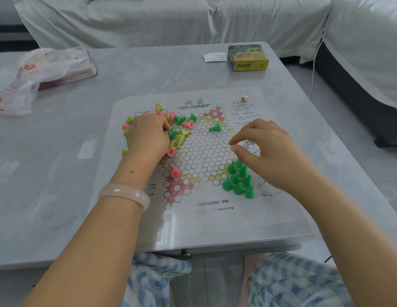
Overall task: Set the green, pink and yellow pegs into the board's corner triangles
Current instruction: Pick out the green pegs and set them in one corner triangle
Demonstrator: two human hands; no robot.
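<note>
Our left hand [146, 138] palm-down, fingers curled into the loose peg heap [175, 129] at the board's [193, 222] left corner, gripping a green peg [172, 132], our right hand [268, 149] hovering, thumb and forefinger nearly pinched, empty, above standing green pegs [238, 180] filling the near-right triangle.

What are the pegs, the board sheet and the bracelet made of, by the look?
Green pegs: likely moulded plastic, with uniform saturated colour and a soft sheen.
Board sheet: probably printed paper or thin film, lying flat and glossy with glare near the table edge; lamination can't be confirmed.
Bracelet: translucent pale pink, polished; stone, glass or resin.
</note>
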